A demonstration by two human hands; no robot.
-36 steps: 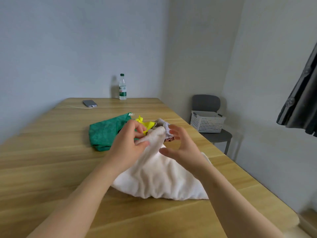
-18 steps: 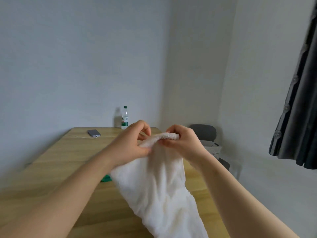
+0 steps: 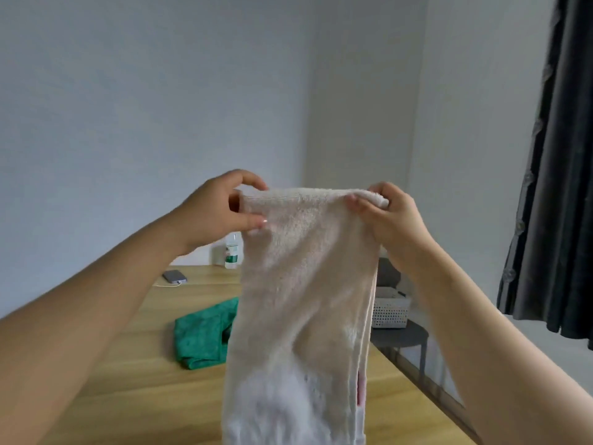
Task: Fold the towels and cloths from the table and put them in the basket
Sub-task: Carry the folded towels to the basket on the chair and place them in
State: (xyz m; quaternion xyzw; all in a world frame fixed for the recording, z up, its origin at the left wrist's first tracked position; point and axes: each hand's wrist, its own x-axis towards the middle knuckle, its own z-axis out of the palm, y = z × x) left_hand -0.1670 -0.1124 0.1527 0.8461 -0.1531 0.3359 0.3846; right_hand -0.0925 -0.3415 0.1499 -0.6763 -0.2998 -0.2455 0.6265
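A white towel (image 3: 301, 303) hangs lengthwise in front of me, held up by its top edge above the wooden table (image 3: 134, 374). My left hand (image 3: 218, 213) pinches the top left corner between thumb and fingers. My right hand (image 3: 391, 220) grips the top right corner. A green cloth (image 3: 202, 335) lies crumpled on the table behind the towel, partly hidden by it. The white plastic basket (image 3: 390, 311) sits on a grey chair (image 3: 404, 337) past the table's right edge, partly covered by the towel.
A water bottle (image 3: 231, 252) stands at the table's far edge, and a phone (image 3: 174, 276) with a cable lies to its left. A dark curtain (image 3: 552, 187) hangs at the right. A bit of pink cloth (image 3: 361, 388) shows behind the towel's lower right edge.
Both hands have lifted the towel off the table and moved apart, so its top edge is now stretched wide and it hangs straight down. The view has tilted upward.
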